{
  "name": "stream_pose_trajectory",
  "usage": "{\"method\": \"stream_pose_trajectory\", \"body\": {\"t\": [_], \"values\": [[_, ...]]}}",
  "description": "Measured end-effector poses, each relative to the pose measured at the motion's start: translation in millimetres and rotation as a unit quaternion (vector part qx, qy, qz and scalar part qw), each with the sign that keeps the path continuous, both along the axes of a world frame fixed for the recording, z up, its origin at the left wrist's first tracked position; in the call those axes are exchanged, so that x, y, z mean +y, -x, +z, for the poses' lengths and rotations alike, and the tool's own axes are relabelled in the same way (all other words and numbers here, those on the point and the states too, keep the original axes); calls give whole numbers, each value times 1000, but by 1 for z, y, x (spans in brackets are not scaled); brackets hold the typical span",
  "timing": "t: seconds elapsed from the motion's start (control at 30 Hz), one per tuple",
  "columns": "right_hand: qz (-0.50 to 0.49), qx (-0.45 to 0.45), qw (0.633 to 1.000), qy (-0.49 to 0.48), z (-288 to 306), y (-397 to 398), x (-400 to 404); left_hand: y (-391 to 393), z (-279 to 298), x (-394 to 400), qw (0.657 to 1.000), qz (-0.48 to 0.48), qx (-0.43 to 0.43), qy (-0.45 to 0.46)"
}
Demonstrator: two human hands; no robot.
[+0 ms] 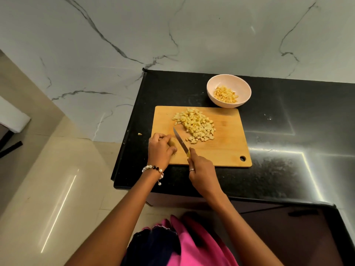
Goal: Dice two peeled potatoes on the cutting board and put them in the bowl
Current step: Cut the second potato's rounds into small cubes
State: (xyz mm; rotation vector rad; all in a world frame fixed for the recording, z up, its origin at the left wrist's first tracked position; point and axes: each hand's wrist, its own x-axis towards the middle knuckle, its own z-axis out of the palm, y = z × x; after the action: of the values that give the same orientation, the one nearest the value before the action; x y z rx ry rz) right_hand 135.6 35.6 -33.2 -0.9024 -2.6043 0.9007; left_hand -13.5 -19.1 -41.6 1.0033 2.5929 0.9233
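Observation:
A wooden cutting board [226,150] lies on the black counter. A heap of diced potato [196,124] covers its far middle. At the board's near left corner my left hand [160,148] curls its fingers round a remaining potato piece [172,144], mostly hidden under them. My right hand [200,171] grips the yellow handle of a knife [181,140], whose blade angles up to the left beside the piece. A pale pink bowl [213,86] behind the board holds some potato dice.
One stray potato bit [139,134] lies on the counter left of the board. The black counter [288,131] ends close to the board on the left and near side; beyond it is tiled floor. A marble wall stands behind.

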Motion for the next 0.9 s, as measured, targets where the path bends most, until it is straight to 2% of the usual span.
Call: {"method": "stream_pose_trajectory", "body": {"t": [0.13, 0.4, 0.57, 0.7, 0.83, 0.9], "values": [[4, -60, 997, -49, -5, -1, -9, 0, -2, 0, 1000, -11, 20, -21], [-4, -118, 991, -54, 2, 5, -21, 2, -7, -3, 996, -2, 8, -85], [23, -177, 975, -129, 3, 18, -31, 4, -11, -3, 995, 3, 6, -101], [36, -184, 973, -133, 2, 18, -29, 3, -14, -3, 995, 8, 11, -103], [15, -197, 961, -196, -7, 3, -36, 3, -16, -3, 995, 11, 3, -104], [30, -195, 969, -147, -2, 0, -36, 3, -16, -2, 995, 10, 3, -99]]}}
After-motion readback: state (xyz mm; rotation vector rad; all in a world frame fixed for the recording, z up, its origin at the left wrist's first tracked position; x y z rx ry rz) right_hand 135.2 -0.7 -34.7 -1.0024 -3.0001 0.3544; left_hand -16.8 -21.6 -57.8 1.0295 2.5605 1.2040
